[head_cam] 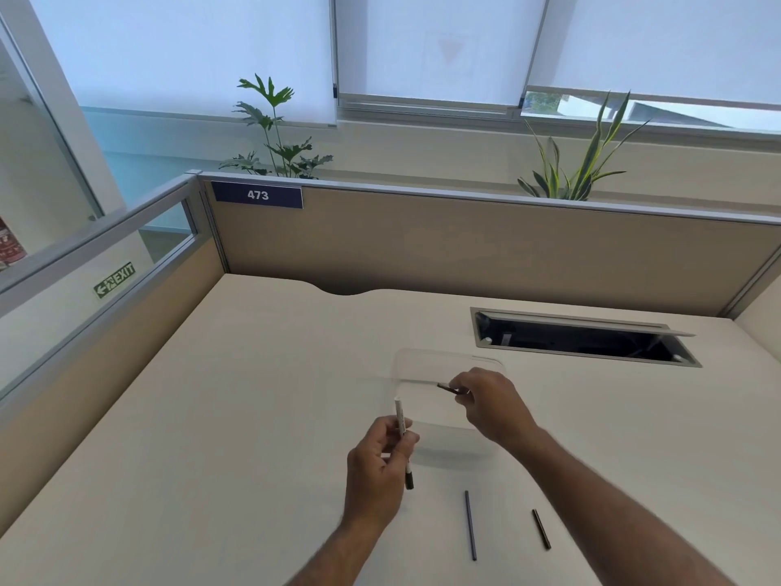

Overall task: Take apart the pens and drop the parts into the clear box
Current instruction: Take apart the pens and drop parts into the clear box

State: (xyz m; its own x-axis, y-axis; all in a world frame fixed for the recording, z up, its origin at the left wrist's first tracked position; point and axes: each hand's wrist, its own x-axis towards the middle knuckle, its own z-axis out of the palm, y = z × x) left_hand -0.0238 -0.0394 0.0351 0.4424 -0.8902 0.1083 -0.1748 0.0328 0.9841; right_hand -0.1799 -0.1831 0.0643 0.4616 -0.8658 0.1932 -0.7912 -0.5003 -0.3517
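White plastic pen barrel point(400, 420), dark-tipped at its lower end, stands near upright in the left hand point(374, 471), fingers curled round its middle, just in front of the clear box point(448, 374); light, stiff and smooth, so it probably wants a mid-shaft grip. Right hand point(490, 406) pinches a short dark part point(449, 389) over the box (light enough to simply drop, I judge). On the desk point(211, 416), a thin dark rod point(470, 525) and a shorter dark piece point(541, 529) lie apart, likely best pinched at mid-length.

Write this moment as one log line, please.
left hand: holds white pen | right hand: holds dark part over clear box | desk: two dark pieces
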